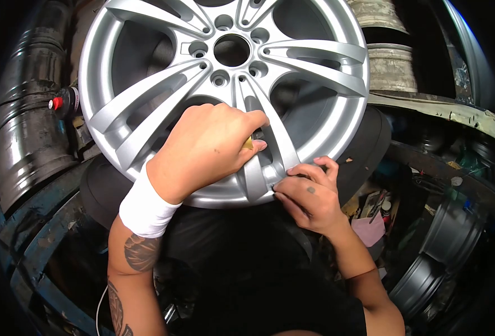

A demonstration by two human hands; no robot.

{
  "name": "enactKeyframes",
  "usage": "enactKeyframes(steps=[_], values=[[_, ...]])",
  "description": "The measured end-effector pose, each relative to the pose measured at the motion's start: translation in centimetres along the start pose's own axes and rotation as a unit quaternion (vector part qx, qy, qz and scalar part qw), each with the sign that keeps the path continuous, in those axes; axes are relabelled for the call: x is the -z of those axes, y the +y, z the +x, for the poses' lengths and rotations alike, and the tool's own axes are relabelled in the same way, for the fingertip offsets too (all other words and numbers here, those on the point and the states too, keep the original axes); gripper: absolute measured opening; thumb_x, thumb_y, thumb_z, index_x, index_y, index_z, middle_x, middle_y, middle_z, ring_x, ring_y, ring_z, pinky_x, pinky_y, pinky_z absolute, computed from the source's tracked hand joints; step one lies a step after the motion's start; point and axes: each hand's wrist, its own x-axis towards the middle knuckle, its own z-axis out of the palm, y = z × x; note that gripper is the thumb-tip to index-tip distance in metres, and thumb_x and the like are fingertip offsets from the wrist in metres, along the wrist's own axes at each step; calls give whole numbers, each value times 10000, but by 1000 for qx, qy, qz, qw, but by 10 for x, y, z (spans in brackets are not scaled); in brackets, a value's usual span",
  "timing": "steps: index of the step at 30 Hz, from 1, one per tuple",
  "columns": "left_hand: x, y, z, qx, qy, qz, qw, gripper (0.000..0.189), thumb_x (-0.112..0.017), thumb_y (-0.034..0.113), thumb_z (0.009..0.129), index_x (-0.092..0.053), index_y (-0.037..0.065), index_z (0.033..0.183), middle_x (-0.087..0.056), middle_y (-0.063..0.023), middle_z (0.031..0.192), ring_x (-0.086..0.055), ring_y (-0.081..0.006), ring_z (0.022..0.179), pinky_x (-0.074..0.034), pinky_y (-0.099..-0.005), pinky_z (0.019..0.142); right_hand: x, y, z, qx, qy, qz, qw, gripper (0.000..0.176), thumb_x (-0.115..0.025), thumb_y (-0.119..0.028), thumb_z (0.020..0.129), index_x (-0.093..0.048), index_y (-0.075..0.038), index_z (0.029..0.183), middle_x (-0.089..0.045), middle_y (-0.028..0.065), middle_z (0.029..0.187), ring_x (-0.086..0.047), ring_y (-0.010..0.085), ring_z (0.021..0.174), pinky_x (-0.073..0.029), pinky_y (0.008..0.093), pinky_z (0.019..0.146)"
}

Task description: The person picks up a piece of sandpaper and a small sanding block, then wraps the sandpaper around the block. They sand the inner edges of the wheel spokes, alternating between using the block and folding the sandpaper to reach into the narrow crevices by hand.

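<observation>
A silver alloy wheel rim with twin spokes lies face up across the lap, close in front of me. My left hand, with a white wristband, reaches over the lower spokes. Its thumb and index finger are closed on a small yellow piece, mostly hidden by the fingers, inside the slot of the bottom spoke. My right hand grips the rim's lower right edge, thumb and forefinger near the spoke's end and the other fingers bent. Anything small between those fingertips cannot be made out.
Stacked metal rims stand at the left beside a dark bottle with a red cap. More rims sit on a shelf at upper right. Grey rims and a pink cloth lie low on the right.
</observation>
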Motion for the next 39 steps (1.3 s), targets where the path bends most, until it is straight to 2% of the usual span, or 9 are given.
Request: enactKeyframes(steps=[2,5,15,21,24,28,39], values=[[1,-1,-1,1,-2,12,1000,284,-803,275,926,-755,108,1150,-753,-86,766,-730,-352,756,-546,-460,666,5,3,1,4,-6,-27,1000,217,-890,-89,798,-790,-145,982,-751,-51,957,-705,190,1064,-387,476,1020],[1,0,-1,8,-10,12,1000,284,-794,280,934,-755,110,1159,-760,-83,778,-733,-353,761,-546,-463,669,-4,0,1,4,5,17,1000,203,-892,-95,797,-795,-141,969,-755,-50,964,-715,194,1063,-393,471,1002],[0,0,0,0,-7,3,1000,281,-786,279,943,-756,111,1166,-763,-93,778,-735,-354,760,-542,-464,665,3,8,1,19,-21,12,1000,200,-889,-95,782,-798,-133,956,-765,-50,948,-722,189,1074,-391,467,1007],[0,-1,1,-2,-7,-10,1000,280,-788,272,942,-762,101,1162,-757,-118,761,-733,-361,735,-540,-458,651,-5,0,0,-2,-5,21,1000,196,-862,-61,779,-810,-139,951,-795,-38,961,-721,210,1079,-356,501,1091],[0,-1,0,-12,0,-42,999,276,-791,271,940,-764,93,1149,-743,-140,741,-725,-374,717,-537,-454,644,3,1,-3,11,-14,-24,1000,231,-878,-83,762,-804,-140,974,-766,-44,948,-722,187,1079,-364,518,1098],[2,3,1,-15,-6,-77,997,280,-797,277,934,-765,87,1137,-727,-159,726,-714,-387,700,-532,-452,638,-6,-1,-2,4,-5,16,1000,217,-847,-65,770,-823,-139,973,-800,-34,980,-731,217,1074,-334,527,1137],[3,0,-2,-22,-10,-137,990,277,-800,274,935,-761,78,1127,-703,-147,692,-698,-369,660,-519,-437,622,2,0,-5,21,-20,-44,999,245,-871,-102,772,-806,-152,1003,-754,-45,989,-722,184,1085,-347,564,1126]])
